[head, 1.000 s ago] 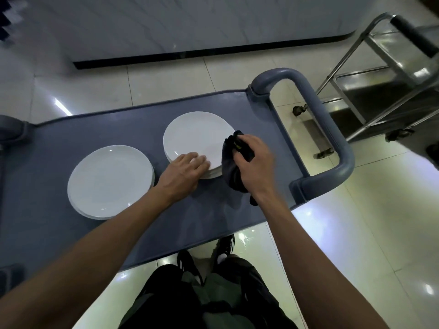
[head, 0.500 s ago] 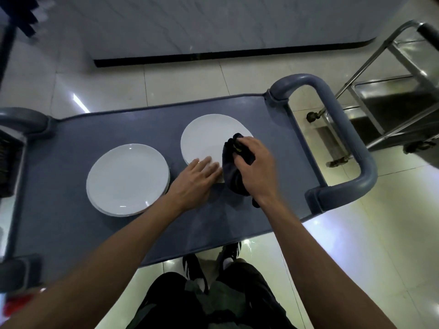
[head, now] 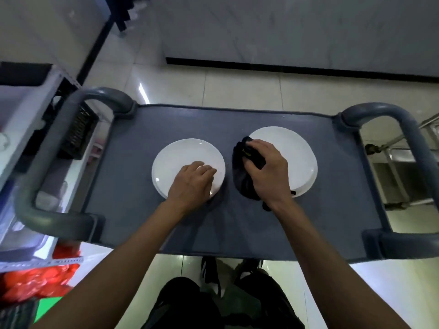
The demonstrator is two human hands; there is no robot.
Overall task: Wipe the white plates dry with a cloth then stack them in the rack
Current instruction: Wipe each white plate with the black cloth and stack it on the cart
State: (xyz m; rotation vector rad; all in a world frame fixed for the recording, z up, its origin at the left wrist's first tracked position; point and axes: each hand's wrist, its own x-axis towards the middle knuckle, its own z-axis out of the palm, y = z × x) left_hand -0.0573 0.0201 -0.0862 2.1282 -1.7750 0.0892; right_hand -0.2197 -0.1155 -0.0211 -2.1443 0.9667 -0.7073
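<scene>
Your legs: dark trousers (head: 180, 302) and shoes (head: 211, 271) show at the bottom edge, nearest the camera, over a glossy tiled floor (head: 237, 89).
Your left arm: it reaches forward and slightly right from the lower left, forearm bare, wrist about level with the near rim of the left plates.
Your left hand (head: 192, 184): palm down, fingers bent and spread, tips resting on the top plate. It lies on the near right part of the stack; you grasp nothing that can be made out.
Left plates (head: 183, 157): a low stack of round white plates lying flat, faces up, with no long axis to speak of, on the cart, mostly beyond and left of that hand.
Your right arm: it comes in from the lower right and angles forward and left.
Your right hand (head: 266, 172): clenched round the dark cloth, knuckles up, thumb side toward the left.
Cloth (head: 242, 172): bunched and black, its length running near to far, hanging out of the left side of your fist and lying over the left rim of the right plates.
Right plates (head: 297, 155): a second flat white stack, just beyond and right of the hand, close beside the left stack but apart.
Cart (head: 332, 186): a grey top with a looped handle at either end.
Far left: a black slatted crate (head: 78, 134) beyond the cart handle.
</scene>
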